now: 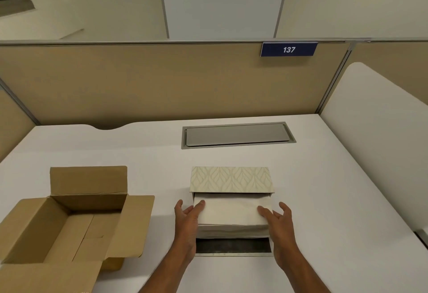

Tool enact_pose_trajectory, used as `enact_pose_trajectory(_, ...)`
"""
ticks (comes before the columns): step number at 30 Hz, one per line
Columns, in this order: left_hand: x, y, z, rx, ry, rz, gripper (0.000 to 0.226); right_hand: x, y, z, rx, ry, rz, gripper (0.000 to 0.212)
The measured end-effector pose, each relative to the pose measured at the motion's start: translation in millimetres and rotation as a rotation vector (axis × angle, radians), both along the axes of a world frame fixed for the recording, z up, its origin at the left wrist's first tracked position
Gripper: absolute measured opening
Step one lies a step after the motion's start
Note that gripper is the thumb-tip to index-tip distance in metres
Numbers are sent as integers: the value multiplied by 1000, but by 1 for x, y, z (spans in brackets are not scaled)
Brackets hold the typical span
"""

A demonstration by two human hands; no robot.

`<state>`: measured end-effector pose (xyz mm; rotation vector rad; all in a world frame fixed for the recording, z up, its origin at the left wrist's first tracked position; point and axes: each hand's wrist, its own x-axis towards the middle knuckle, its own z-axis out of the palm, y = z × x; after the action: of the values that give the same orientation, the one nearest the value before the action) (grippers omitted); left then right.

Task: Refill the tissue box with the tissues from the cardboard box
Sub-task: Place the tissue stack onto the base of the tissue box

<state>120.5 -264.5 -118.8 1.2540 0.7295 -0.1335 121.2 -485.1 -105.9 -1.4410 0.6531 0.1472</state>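
Observation:
A stack of white tissues [231, 214] sits partly inside the tissue box [231, 179], a cream box with a leaf pattern lying on the white desk. The box's dark base panel [232, 246] sticks out toward me under the stack. My left hand [187, 225] grips the stack's left side, thumb on top. On the right side my right hand [279, 225] holds the stack the same way. The brown cardboard box [69, 221] stands open at the left, and no tissues show inside it.
A grey metal cable hatch [236, 134] is set into the white desk [324, 188] behind the tissue box. Beige partition walls [139, 84] enclose the desk at the back and left. A white side panel [382, 116] rises at the right.

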Motion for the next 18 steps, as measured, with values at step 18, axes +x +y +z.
enact_pose_trajectory(18,2,-10,1,175,-43,-28,58,9,6,-10,-61,27,56,73)
